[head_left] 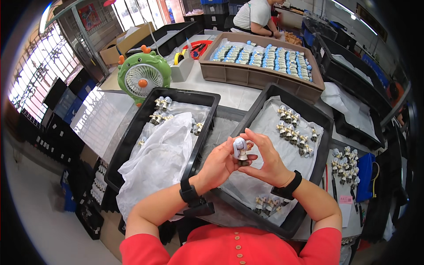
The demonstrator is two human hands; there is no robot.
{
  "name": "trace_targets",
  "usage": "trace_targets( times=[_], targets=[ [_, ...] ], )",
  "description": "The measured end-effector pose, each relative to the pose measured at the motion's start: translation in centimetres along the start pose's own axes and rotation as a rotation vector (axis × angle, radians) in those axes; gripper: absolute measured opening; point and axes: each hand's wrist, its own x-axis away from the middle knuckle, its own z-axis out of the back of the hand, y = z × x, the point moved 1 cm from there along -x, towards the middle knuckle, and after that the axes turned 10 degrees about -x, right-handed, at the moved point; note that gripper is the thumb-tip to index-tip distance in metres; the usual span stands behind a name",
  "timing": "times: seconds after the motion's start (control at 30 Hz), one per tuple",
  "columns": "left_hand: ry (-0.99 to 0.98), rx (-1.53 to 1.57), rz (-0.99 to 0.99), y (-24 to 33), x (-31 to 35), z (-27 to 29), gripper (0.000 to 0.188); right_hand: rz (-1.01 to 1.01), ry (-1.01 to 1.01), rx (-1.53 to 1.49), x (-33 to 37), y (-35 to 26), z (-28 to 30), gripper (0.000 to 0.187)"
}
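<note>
- A small figurine (240,150), pale grey-white head above a dark base, is pinched upright between both hands, above the gap where the two black trays meet
- The left hand (220,164) wraps its base from the left, thumb and fingers closed on it; the right hand (265,159) meets it from the right, fingertips on the head; the two hands touch around it
- Each wrist wears a black band, two in all, the left one with a bulky black block hanging beneath
- Under the hands, the right black tray (324,121) is lined with white sheet; a cluster of about nine like figurines (293,130) stands at its far end, and a row of about four (266,204) near the right forearm
- The left black tray (132,132) holds a crumpled clear plastic bag (161,159) hiding much of its floor; about six figurines show at the far end, a couple more beside the bag
- Right of the trays, about a dozen figurines (345,163) stand loose on the table by a blue box (365,176)
- Beyond, one green desk fan (142,75) with orange horns, and one brown crate (260,77) full of blue-capped pieces, too many and too small to count
- One other person in a white top (252,15) works at the far end
</note>
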Motion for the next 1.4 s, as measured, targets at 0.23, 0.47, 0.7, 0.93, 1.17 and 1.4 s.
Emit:
trace_targets(
  times=[0.23,0.47,0.7,0.93,1.17,1.4],
  targets=[
    [0.006,-0.022,0.045,0.0,0.0,0.0,0.058,-0.242,-0.013,-0.137,0.4,0.8,0.0,0.068],
    [0.038,-0.006,0.034,-0.5,-0.2,0.5,0.059,-0.389,-0.028,-0.271,0.9,1.6,-0.3,0.063],
    [0.029,0.03,0.053,-0.4,-0.2,0.6,0.057,-0.424,-0.015,-0.327,0.9,1.5,-0.4,0.062],
    [0.012,0.066,0.036,-0.6,-0.2,0.7,0.054,-0.388,-0.012,-0.317,1.1,1.8,-0.5,0.062],
    [0.0,0.132,0.025,-0.5,-0.4,0.7,0.049,-0.374,0.008,-0.335,0.9,1.5,-0.2,0.058],
    [0.031,0.181,0.089,-0.9,-0.1,0.7,0.045,-0.192,-0.032,-0.204,-0.1,0.9,1.3,0.037]
  ],
)
